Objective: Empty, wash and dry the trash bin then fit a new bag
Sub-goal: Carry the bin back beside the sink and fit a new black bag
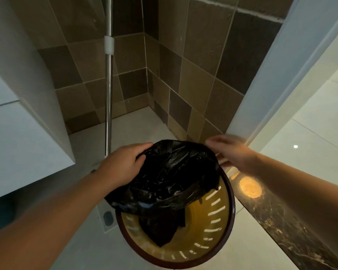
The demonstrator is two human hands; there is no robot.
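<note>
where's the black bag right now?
Head view, lower centre: the black bag sits bunched over the far half of the yellow slotted bin, partly hanging inside. The left hand grips its left edge; the right hand is at its right edge.

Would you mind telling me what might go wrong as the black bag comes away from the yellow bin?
1. The black bag hangs off the near rim while only the left hand grips it; it may slump into the bin.
2. The right hand looks blurred, with no clear grip, so that side could slip.
3. The metal pole stands close by and could get knocked.
</note>
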